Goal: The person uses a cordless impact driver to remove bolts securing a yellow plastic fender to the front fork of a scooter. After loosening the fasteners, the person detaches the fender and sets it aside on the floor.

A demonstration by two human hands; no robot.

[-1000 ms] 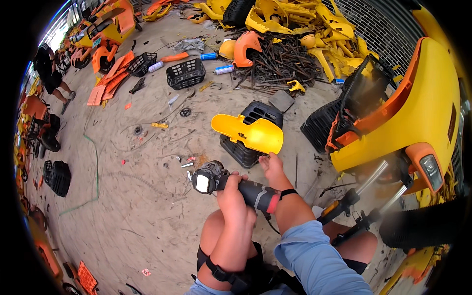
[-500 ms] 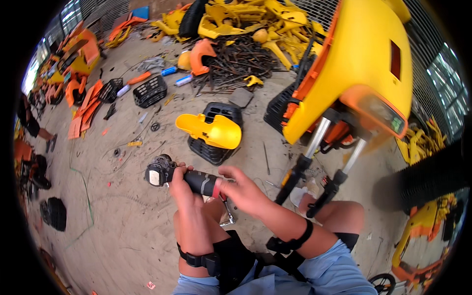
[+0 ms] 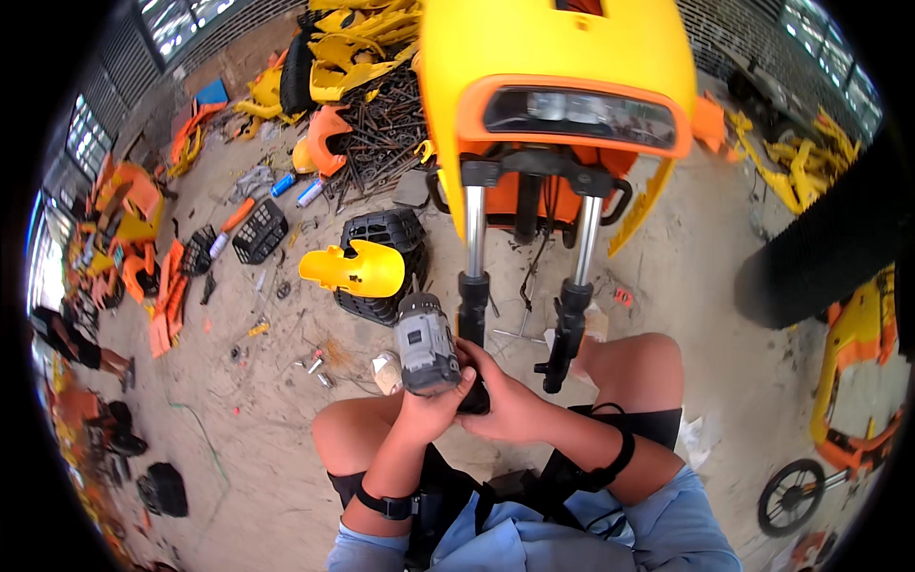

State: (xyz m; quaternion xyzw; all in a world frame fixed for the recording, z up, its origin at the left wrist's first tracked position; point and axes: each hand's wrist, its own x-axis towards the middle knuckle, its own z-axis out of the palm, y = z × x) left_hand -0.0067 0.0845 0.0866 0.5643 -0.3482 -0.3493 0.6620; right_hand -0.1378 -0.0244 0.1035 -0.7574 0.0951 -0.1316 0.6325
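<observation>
A grey and black cordless drill (image 3: 426,348) is in front of my knees, with its ridged collar pointing away from me. My left hand (image 3: 431,412) is closed at the drill's lower end. From the right, my right hand (image 3: 507,398) wraps around its dark handle, which the fingers partly hide. Just beyond, a yellow vehicle front (image 3: 562,48) rises with a dark headlight (image 3: 581,114) in an orange surround. Below it, two fork legs (image 3: 474,229) with silver tubes and black lower ends reach down between my knees, with no wheel between them.
A yellow plastic cover (image 3: 367,270) lies on black crates (image 3: 381,229). Behind are a heap of dark metal rods (image 3: 376,143) and yellow panels (image 3: 353,57). A black column-like object (image 3: 810,238) stands at right, near a loose wheel (image 3: 791,498). Another person (image 3: 76,343) is at far left.
The drill has turned from lying sideways to pointing away, and both hands have come together on its handle. My view has swung right, so the fork and headlight now face me.
</observation>
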